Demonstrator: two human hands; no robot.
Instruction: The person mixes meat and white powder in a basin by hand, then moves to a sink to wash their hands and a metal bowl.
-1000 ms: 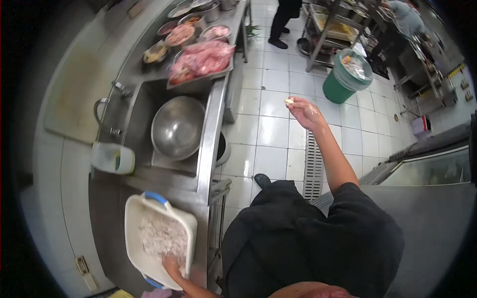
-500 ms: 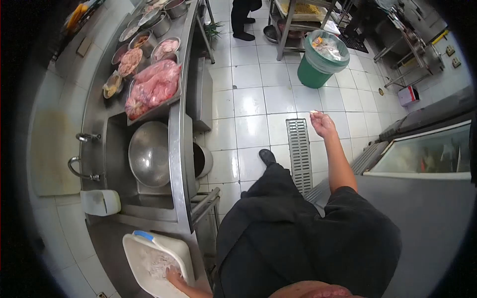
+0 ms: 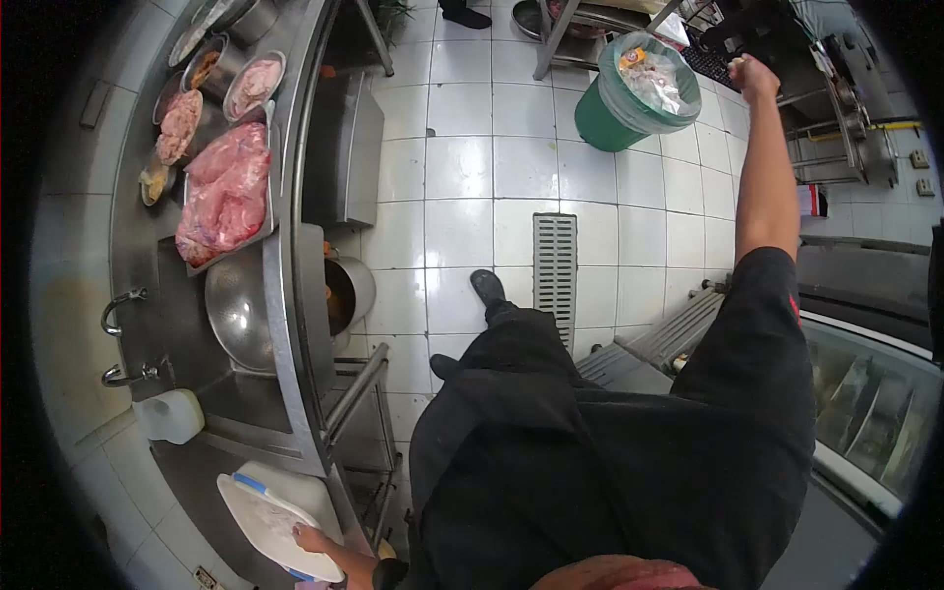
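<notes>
So the green bin (image 3: 602, 118) sits left of our right hand (image 3: 755, 79), fingers pinching a pale bit (image 3: 736, 63), while our left hand (image 3: 312, 539)'s in the white tub (image 3: 300, 490), can't tell its grip.

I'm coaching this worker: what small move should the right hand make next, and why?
Probably ease the right hand leftward, over the green bin: it pinches a small pale piece and, in this view, is out to the bin's right.
</notes>
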